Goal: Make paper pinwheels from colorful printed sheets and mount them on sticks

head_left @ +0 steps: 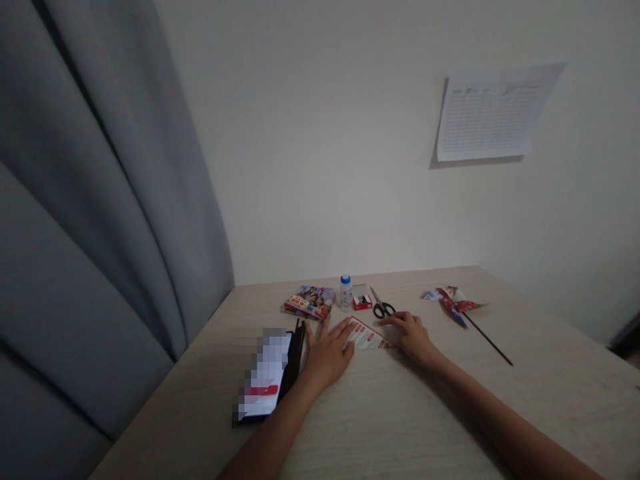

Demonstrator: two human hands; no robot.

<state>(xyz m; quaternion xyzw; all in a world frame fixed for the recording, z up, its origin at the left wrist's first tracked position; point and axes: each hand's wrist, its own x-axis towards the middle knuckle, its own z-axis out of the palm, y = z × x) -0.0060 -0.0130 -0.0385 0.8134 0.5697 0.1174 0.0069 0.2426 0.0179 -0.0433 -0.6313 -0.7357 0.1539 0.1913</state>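
A piece of printed paper (369,335), folded to a triangle with red and white print, lies flat on the table. My left hand (327,353) rests flat with its fingers spread, some fingertips pressing on the paper's left side. At the paper's right corner is my right hand (411,339), its thumb and fingers closed about the corner. Just beyond the right fingertips lie black-handled scissors (384,309). Dark thin sticks (300,333) lie beside my left hand, partly hidden by it.
A tablet or phone with a lit screen (265,377) lies left of my left forearm. Behind stand a stack of colourful leaflets (310,302), a blue-capped white bottle (346,292) and a small red box (362,302). A paper pinwheel on a stick (454,307) lies at right. Grey curtain (125,167) hangs left.
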